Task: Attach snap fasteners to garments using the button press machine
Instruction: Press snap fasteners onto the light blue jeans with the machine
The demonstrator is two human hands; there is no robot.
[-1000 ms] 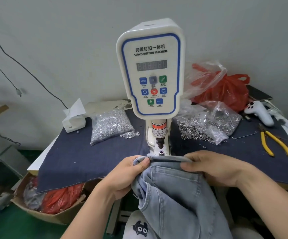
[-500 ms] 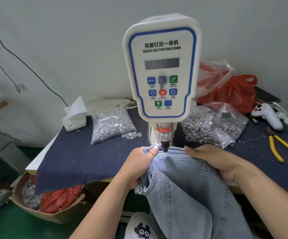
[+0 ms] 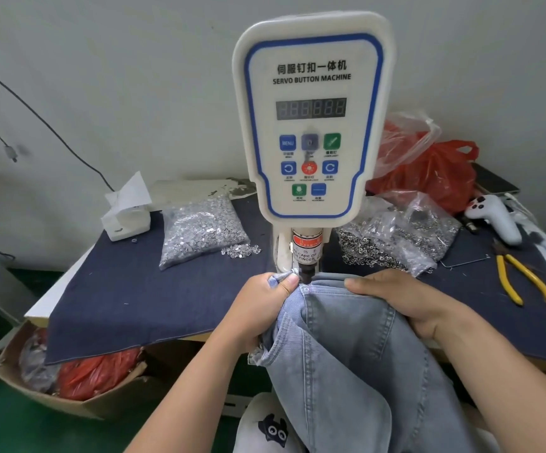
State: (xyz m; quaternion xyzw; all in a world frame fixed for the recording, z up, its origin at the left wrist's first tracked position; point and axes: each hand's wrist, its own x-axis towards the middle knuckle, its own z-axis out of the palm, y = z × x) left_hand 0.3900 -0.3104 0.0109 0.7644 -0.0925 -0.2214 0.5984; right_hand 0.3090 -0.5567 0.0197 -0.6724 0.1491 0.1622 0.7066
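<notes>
Here, the waistband of the light-blue jeans (image 3: 346, 338) is held directly under the punch tip of the button press machine (image 3: 310, 125). The left waistband corner is pinched between thumb and curled fingers of the left hand (image 3: 265, 302). The waistband edge to the right of the punch is gripped by the right hand (image 3: 405, 299), fingers on top. Bags of snap fasteners (image 3: 199, 233) are seen far left and far right of the machine column.

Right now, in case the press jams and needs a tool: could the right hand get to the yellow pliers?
Probably yes, once it lets go. The right hand grips the jeans at the press, and the yellow pliers lie uncovered on the dark cloth to its right, nothing between them.
</notes>
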